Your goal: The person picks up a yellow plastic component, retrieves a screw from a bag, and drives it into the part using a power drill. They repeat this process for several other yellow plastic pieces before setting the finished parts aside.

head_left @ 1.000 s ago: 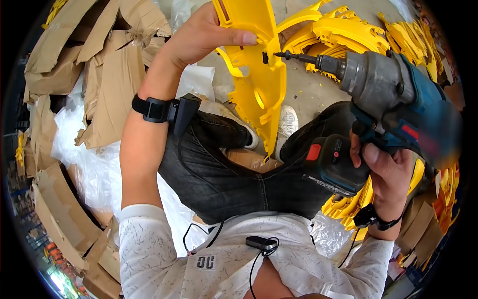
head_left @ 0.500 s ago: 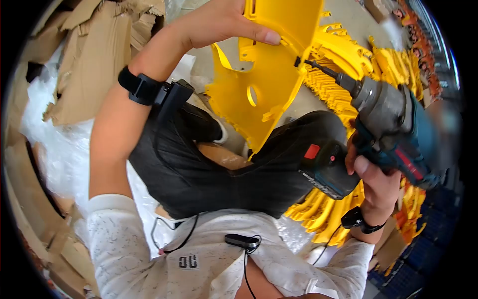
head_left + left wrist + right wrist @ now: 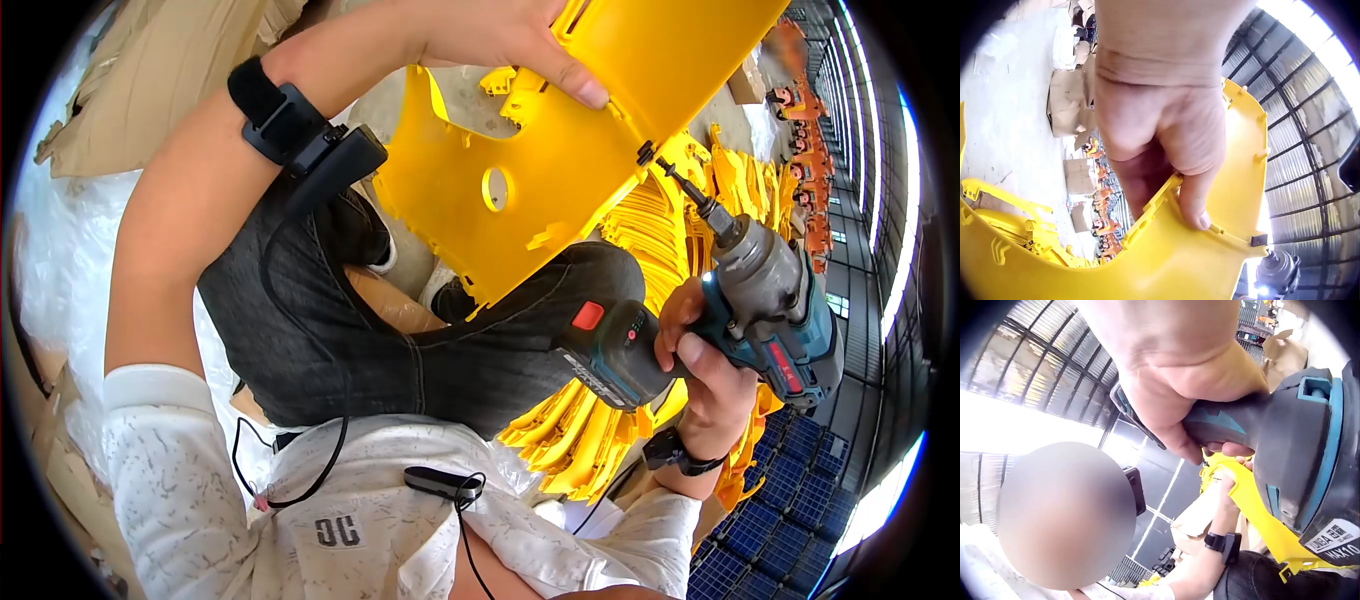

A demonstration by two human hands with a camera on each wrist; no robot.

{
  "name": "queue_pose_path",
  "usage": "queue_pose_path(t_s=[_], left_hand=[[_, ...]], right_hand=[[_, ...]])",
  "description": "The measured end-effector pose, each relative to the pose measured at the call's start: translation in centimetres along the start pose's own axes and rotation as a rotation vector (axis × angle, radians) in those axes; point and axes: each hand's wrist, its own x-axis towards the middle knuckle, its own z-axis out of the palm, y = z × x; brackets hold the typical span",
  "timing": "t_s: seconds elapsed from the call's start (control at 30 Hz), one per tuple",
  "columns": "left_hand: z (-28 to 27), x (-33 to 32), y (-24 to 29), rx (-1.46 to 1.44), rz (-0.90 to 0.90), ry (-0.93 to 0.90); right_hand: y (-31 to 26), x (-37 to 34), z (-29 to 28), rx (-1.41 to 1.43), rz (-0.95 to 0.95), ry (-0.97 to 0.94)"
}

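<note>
My left hand (image 3: 500, 40) grips a large curved yellow plastic panel (image 3: 460, 235) by an inner ridge, its thumb (image 3: 1194, 206) lying along the ridge in the left wrist view. The panel has a round hole and hangs over my lap. A small black clip (image 3: 645, 153) sits on its right edge. My right hand (image 3: 712, 380) holds a teal and black cordless impact driver (image 3: 765, 270) by the handle, battery pack (image 3: 610, 355) toward my lap. The driver's bit (image 3: 688, 188) points at the black clip, its tip right beside it. In the right wrist view, fingers curl around the handle.
Nested yellow panels (image 3: 570, 435) lie in piles to my right, with more yellow parts (image 3: 655, 235) ahead. Cardboard (image 3: 160, 90) and clear plastic wrap (image 3: 65, 240) cover the left side. Blue crates (image 3: 785, 480) stand at right, and orange machines (image 3: 815, 190) line up farther off.
The head view has swung to the right. The panel has turned to show more of its broad inner face, and the driver has tilted, its bit staying by the clip.
</note>
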Motion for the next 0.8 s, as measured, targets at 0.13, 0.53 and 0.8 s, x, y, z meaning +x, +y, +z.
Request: queue_pose_path(t_s=[0.13, 0.53, 0.8], left_hand=[[-0.1, 0.1, -0.5, -0.105, 0.04, -0.035], [0.3, -0.3, -0.1, -0.142, 0.021, -0.007], [0.4, -0.4, 0.3, -0.038, 0.006, 0.042]], right_hand=[[-0.3, 0.0, 0.1, -0.032, 0.0, 0.047], [0.1, 0.2, 0.2, -0.011, -0.005, 0.035], [0.1, 0.7, 0.8, 0.041, 0.007, 0.059]])
